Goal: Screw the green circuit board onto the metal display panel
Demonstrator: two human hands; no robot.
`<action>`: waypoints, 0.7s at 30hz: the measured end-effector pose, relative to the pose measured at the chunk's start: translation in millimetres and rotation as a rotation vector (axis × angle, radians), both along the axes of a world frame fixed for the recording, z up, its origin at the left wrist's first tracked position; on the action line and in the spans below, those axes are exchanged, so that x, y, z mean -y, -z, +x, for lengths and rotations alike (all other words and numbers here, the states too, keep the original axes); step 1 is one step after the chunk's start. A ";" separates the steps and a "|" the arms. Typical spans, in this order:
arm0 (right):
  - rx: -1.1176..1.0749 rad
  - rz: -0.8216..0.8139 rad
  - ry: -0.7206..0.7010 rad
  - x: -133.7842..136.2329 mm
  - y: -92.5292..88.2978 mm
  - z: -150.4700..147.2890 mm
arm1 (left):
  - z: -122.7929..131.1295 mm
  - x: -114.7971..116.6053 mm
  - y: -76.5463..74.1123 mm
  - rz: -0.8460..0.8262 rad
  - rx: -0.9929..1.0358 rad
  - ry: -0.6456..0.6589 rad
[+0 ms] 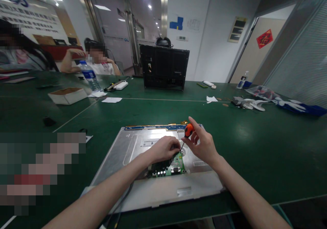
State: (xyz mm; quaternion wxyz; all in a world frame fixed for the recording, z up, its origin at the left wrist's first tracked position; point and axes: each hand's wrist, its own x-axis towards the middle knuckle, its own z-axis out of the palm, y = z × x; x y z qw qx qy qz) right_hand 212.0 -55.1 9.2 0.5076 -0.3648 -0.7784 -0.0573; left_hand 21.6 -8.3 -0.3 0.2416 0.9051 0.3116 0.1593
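A silver metal monitor back panel lies flat on the green table in front of me. A green circuit board sits on its middle. My left hand rests closed on the board's upper edge, fingers curled against it beside the screwdriver tip. My right hand holds a small screwdriver with an orange and black handle, its shaft angled down-left to the board. A dark cable runs from under the board toward the near table edge.
A black monitor housing stands upright at the table's far side. A water bottle, a cardboard box and papers lie far left, where two people sit. White gloves and bags lie far right. A blurred patch covers the left foreground.
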 end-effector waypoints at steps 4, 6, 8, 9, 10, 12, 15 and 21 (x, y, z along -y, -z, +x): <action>-0.013 -0.009 -0.023 1.1 0.0 -0.4 | 0.8 -0.2 1.6 0.000 -0.003 -0.012; -0.030 -0.030 -0.032 1.6 0.9 -0.4 | 1.1 -0.4 2.5 0.000 -0.004 -0.018; -0.035 -0.050 -0.038 1.9 2.1 -0.3 | 1.2 -0.3 2.9 0.000 -0.002 -0.020; -0.032 -0.056 -0.038 1.9 2.7 -0.2 | 1.1 -0.2 2.7 0.000 -0.001 -0.020; -0.028 -0.061 -0.038 1.8 3.3 0.0 | 1.0 0.0 2.3 0.000 0.001 -0.020; -0.021 -0.066 -0.031 1.1 4.5 0.7 | 0.7 0.5 1.2 -0.004 0.005 -0.016; -0.006 -0.039 -0.002 -0.5 4.9 1.9 | 0.4 1.1 -0.4 -0.014 0.010 -0.004; 0.008 -0.010 0.020 0.3 0.4 0.7 | 0.5 0.9 -0.6 -0.010 0.011 -0.008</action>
